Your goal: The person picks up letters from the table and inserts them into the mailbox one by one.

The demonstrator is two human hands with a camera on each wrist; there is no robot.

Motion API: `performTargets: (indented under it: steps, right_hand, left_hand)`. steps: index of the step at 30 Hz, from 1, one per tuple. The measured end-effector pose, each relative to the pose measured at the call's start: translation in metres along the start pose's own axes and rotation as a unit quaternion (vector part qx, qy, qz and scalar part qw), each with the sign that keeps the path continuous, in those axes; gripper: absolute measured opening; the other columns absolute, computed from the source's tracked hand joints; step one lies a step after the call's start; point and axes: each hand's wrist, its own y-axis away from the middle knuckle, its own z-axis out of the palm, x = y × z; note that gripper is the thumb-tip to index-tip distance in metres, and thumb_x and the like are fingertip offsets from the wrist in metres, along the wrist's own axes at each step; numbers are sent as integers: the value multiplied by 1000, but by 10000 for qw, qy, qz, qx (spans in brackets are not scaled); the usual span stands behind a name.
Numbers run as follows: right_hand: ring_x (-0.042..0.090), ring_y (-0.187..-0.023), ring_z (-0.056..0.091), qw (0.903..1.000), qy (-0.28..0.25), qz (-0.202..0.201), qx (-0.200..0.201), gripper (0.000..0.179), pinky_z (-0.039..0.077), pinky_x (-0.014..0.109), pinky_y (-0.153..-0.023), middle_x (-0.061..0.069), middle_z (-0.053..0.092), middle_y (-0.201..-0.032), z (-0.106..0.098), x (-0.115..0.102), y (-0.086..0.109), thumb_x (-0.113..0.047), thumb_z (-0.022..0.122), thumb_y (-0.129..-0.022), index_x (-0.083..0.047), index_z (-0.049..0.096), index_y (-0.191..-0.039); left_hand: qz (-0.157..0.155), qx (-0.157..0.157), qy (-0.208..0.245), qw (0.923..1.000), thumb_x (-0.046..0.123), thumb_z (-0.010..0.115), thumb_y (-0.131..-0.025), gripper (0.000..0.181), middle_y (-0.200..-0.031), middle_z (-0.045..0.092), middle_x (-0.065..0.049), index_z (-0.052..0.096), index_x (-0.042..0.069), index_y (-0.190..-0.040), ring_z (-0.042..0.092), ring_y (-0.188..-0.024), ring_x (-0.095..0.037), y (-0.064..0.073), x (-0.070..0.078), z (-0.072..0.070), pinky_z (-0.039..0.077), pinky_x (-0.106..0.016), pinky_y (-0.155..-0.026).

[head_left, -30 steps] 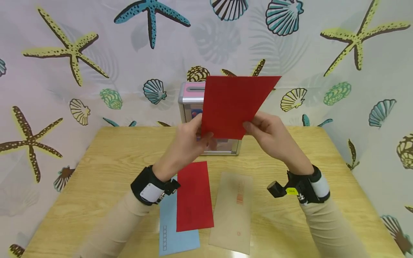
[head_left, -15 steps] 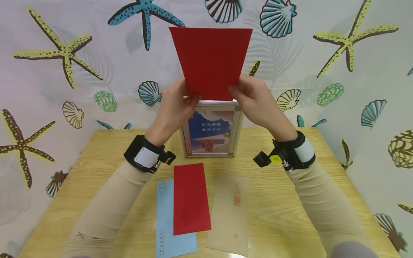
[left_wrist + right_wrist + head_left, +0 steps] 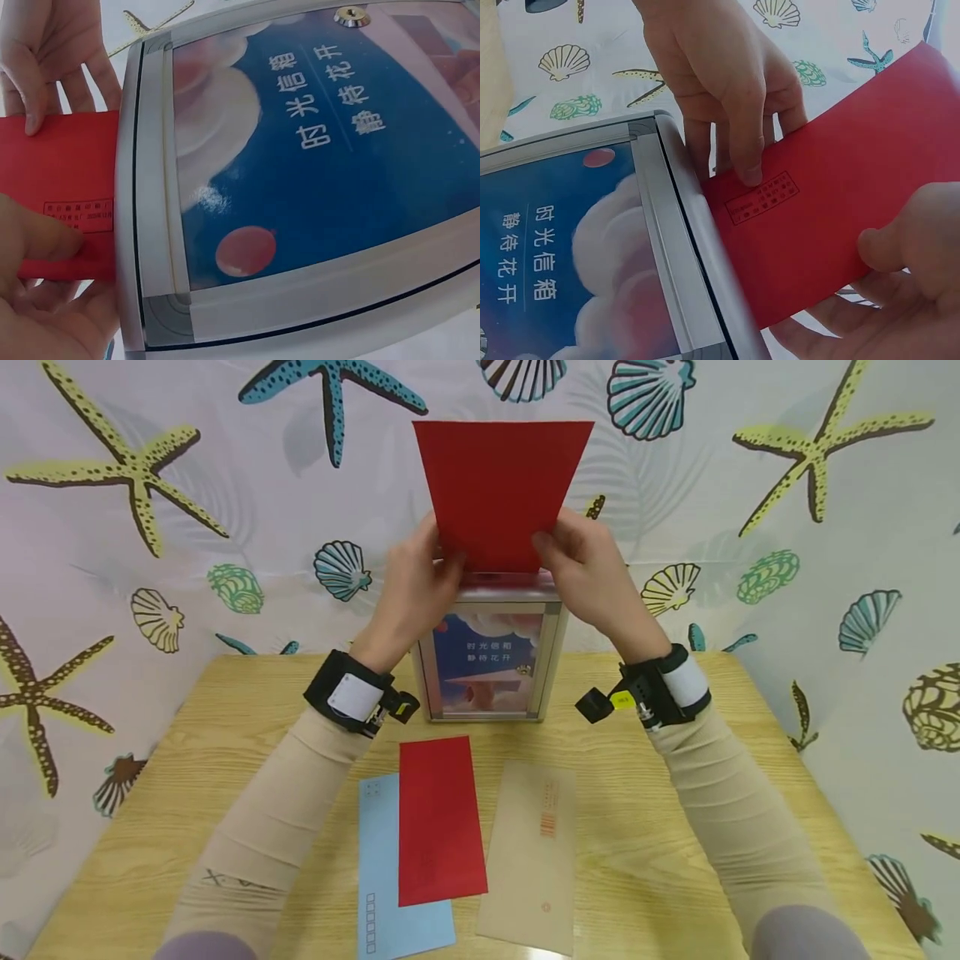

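Note:
Both hands hold a red envelope point(image 3: 504, 493) upright over the top of a metal-framed letter box point(image 3: 487, 660). My left hand point(image 3: 420, 581) pinches its left edge near the bottom, thumb in front and fingers behind. At the right edge, my right hand point(image 3: 588, 572) pinches it the same way. The envelope's lower edge meets the top of the box, where the slot is hidden from the head view. Small black print point(image 3: 763, 198) shows on the envelope's lower part in the right wrist view.
On the wooden table point(image 3: 660, 793) before the box lie a second red envelope point(image 3: 441, 822), a light blue envelope point(image 3: 378, 860) partly under it, and a brown envelope point(image 3: 528, 860). A patterned cloth point(image 3: 270, 518) hangs behind. The box has a small lock point(image 3: 352, 16) on its front.
The red envelope, slanted in front of the box a second ago, has been raised and squared above its top. Over the last half second it has come down slightly to the box top.

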Motion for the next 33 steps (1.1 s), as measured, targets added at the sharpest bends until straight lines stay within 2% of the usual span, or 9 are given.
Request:
performTargets:
  steps: [3, 8, 12, 18, 21, 24, 28, 31, 33]
  right_hand:
    - [22, -123, 67, 10000, 91, 35, -1, 37, 54, 34, -105, 11, 68, -135, 0, 1, -3, 2, 46, -106, -4, 63, -139]
    - [21, -122, 67, 9995, 146, 273, -4, 37, 56, 37, -103, 11, 69, -135, -3, 1, -7, 0, 46, -107, -5, 63, -139]
    - [21, -121, 68, 9992, 56, 387, 22, 36, 56, 36, -103, 12, 69, -133, -3, 1, -10, 0, 46, -106, -4, 64, -137]
    - [22, -121, 68, 9985, -309, 459, 11, 36, 55, 37, -104, 13, 69, -133, 0, 0, -13, 1, 47, -106, -4, 65, -137]
    - [20, -121, 68, 9983, -294, 492, -80, 36, 55, 37, -104, 11, 70, -132, 6, -2, -17, 0, 48, -106, -5, 65, -137]
    - [20, -122, 68, 9986, -146, 485, -171, 36, 54, 37, -105, 10, 70, -133, 9, -2, -18, -2, 49, -106, -6, 65, -137]
    - [20, -123, 67, 9979, -7, 611, -196, 36, 55, 39, -104, 9, 69, -135, 9, -1, -15, -3, 48, -107, -7, 65, -138]
    - [21, -120, 67, 9963, 110, 838, -125, 37, 56, 39, -100, 9, 68, -136, 5, 0, -13, -5, 48, -107, -9, 64, -140]
    - [20, -119, 67, 9950, 283, 957, -100, 37, 56, 36, -96, 9, 69, -135, 3, 1, -13, -6, 47, -107, -11, 64, -140]
  left_hand:
    - [-109, -108, -30, 9999, -4, 55, -100, 33, -131, 69, -18, 56, -3, -133, 72, -115, -31, -2, -1, -2, 60, -41, -96]
    - [-102, -236, -253, 9993, -4, 54, -100, 31, -130, 69, -20, 57, -3, -131, 72, -114, -32, -7, -1, -4, 60, -41, -96]
    - [-175, -548, -416, 9975, -2, 54, -102, 32, -134, 68, -18, 55, -2, -134, 70, -118, -31, -10, 0, -10, 58, -40, -99]
    - [-162, -1210, -733, 9898, 0, 54, -102, 37, -139, 66, -14, 52, 3, -139, 68, -122, -27, -15, 0, -29, 58, -38, -100]
    - [-148, -1366, -852, 9868, -1, 56, -102, 40, -138, 66, -12, 52, 6, -140, 68, -121, -26, -12, -2, -42, 58, -38, -99]
    - [-232, -1351, -850, 9869, 1, 58, -102, 40, -138, 67, -11, 55, 8, -141, 69, -118, -26, -8, -4, -46, 58, -38, -99]
    - [-382, -1220, -744, 9890, 3, 56, -103, 38, -137, 67, -12, 56, 7, -140, 70, -117, -26, -6, -5, -40, 58, -37, -99]
    - [-392, -1164, -681, 9901, 4, 55, -103, 36, -136, 67, -13, 55, 5, -139, 69, -118, -25, -10, -3, -34, 58, -36, -99]
    - [-289, -1069, -638, 9918, 3, 55, -103, 35, -135, 67, -14, 54, 3, -138, 69, -119, -26, -15, 1, -33, 58, -36, -99]
